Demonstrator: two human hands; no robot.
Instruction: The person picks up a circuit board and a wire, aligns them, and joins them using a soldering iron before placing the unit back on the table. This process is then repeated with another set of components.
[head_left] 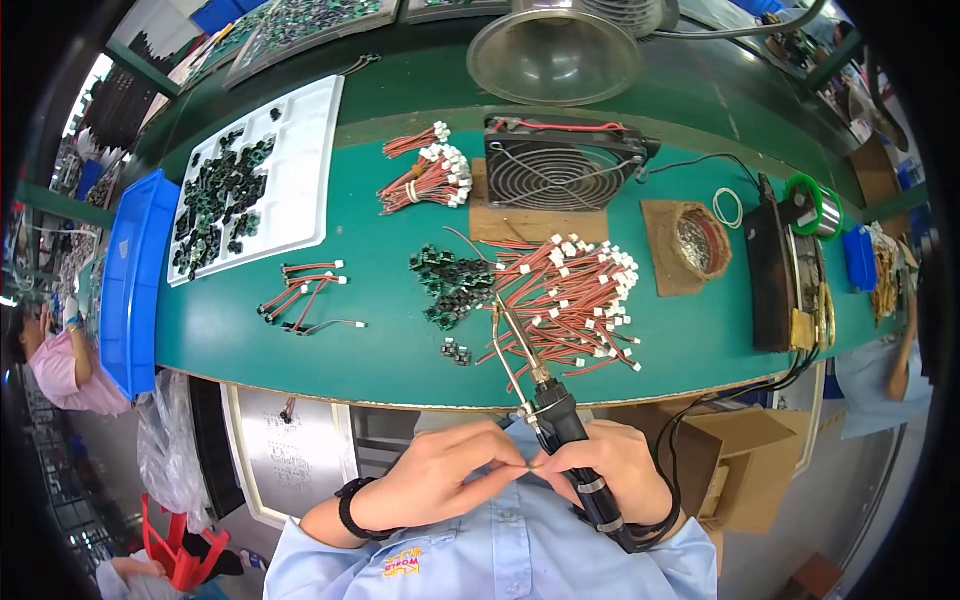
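My right hand (622,468) is closed around the black handle of a soldering iron (562,420) with a thin metal feed tube alongside. The iron's tip points away from me over the workbench. Close in front of my shirt, my left hand (435,475) pinches thumb and forefinger together, meeting my right fingertips; a tiny thing between them is too small to name. Beyond the iron lies a heap of red and black wires with white connectors (575,300). Small dark green circuit boards (450,285) are piled against its left side, with a few more (456,351) nearer me.
Left stand a white tray (305,150) of boards and a blue bin (128,285). Wired boards (305,295) lie nearby. A fan (555,165), bundled wires (425,180), tip-cleaning pot (700,245), solder spool (822,212) and black soldering station (775,280) occupy the back and right. A lamp hood (555,60) hangs above.
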